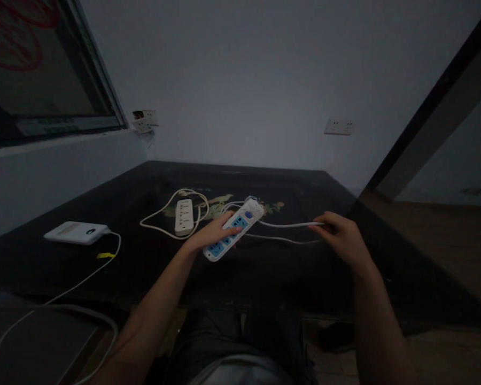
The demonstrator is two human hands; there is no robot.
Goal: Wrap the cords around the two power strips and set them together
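My left hand (220,230) is closed around a white power strip (249,207) with blue socket faces and a blue switch, tilted above the dark table. From the strip's upper end a white power cord (284,225) runs to the right. My right hand (336,234) pinches that cord between thumb and fingers. More of the cord loops behind the strip and lies on the tabletop. To the left of my left hand rests a smaller white power strip (184,216), its own cord curled around it.
A white box-shaped device (77,232) with a cable and yellow tag (105,255) lies on the table's left. The table (272,278) meets the wall, which has a socket plate (339,126) at right and loose-hanging sockets (143,124) by the window (48,80).
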